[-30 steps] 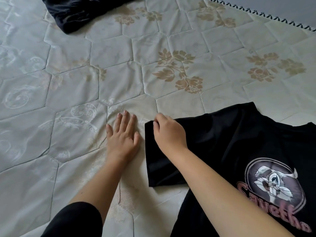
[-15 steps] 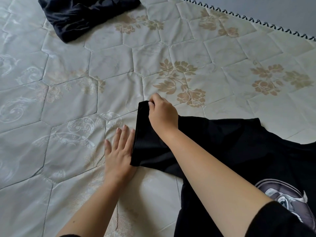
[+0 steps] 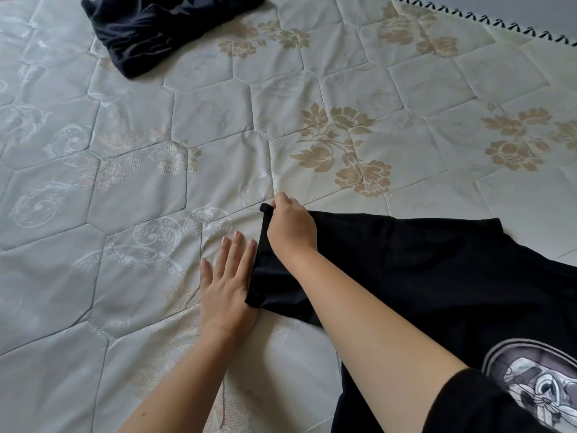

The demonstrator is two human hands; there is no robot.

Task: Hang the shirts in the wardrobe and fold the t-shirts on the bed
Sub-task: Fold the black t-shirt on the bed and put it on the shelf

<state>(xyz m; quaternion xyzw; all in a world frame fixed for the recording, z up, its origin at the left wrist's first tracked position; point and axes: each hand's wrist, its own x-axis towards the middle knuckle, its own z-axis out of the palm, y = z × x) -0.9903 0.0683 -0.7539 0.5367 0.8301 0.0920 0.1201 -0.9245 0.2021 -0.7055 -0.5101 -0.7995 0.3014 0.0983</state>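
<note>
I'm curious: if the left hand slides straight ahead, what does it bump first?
Probably nothing close: the left hand meets only bare cream quilted mattress; the black t-shirt sleeve lies just beside it.

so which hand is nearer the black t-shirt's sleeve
Right. The right hand pinches the sleeve at its far corner; the left hand lies flat on the mattress beside its hem.
</note>
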